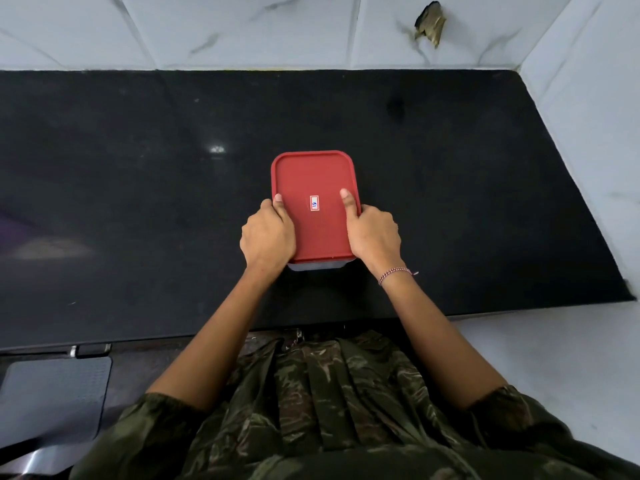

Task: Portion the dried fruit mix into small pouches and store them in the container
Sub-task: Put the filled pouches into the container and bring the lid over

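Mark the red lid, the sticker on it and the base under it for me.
red lid (313, 174): head view, bare far half of its top.
sticker (313, 204): head view, its middle, at the lid's centre.
container base (317, 266): head view, pale strip below the lid's near edge.

left hand (268, 233) grips container (313, 181) | right hand (374, 235) grips it, thumb straight

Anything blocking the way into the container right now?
Yes: the red lid sits closed on the container, covering its opening. The left hand and right hand grip its sides, thumbs on the lid.
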